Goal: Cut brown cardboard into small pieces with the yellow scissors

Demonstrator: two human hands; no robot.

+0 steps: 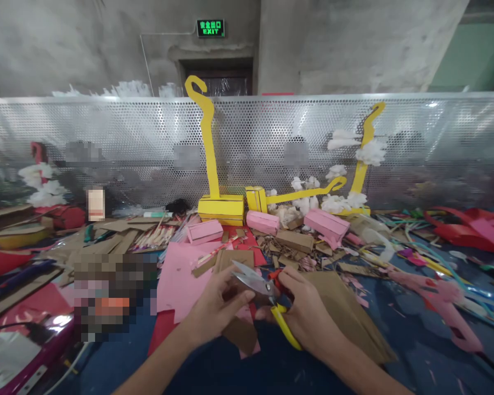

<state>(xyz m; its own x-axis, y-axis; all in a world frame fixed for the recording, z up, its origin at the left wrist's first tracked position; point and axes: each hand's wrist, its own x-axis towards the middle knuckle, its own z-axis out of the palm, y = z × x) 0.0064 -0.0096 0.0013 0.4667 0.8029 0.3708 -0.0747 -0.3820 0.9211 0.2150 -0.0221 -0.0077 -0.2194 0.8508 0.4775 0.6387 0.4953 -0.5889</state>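
At the near edge of a littered counter (pixel 415 340), the right hand (pixel 308 315) grips yellow-handled scissors (pixel 267 296), blades parted and pointing left. The left hand (pixel 214 310) pinches a brown cardboard piece (pixel 241 332) beside the blades. Pink paper (pixel 181 280) lies to the left, with yellow cardboard figures (pixel 214 181) standing far behind.

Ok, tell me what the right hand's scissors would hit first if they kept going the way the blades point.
The right hand holds the scissors, blades aimed up-left. First in that line is probably the brown cardboard piece just past the tips, beside the left hand; depth is hard to judge.
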